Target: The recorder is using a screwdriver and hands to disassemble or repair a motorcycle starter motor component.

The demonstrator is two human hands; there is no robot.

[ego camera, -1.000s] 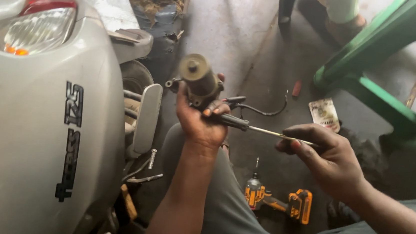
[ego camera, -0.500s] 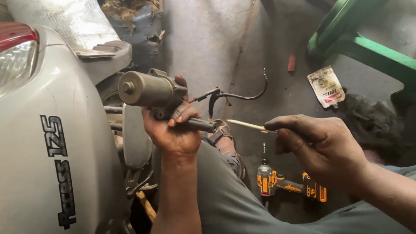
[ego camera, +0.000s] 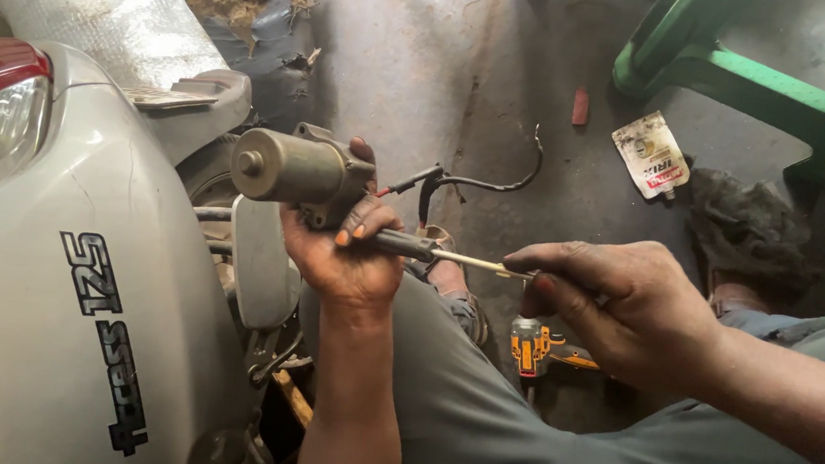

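Left hand (ego camera: 346, 256) grips a grey cylindrical metal motor (ego camera: 294, 170) steady, raised; right hand (ego camera: 625, 305) pinches a thin pale-tipped cable (ego camera: 450, 256) leading to it.

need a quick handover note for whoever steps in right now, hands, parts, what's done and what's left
Left hand: grip shut around the motor, held up beside the scooter, and also pinching the dark sleeve end of a cable.
Right hand: fingers pinched on the cable's thin bare end, which runs straight between both hands.
Motor is off the scooter, its black wire hanging loose behind it.
Orange drill lies on the floor under the right hand; a packet and a green stand sit further out.
Done: motor out and in hand.
Left: cable and wire both look unattached; motor not mounted.
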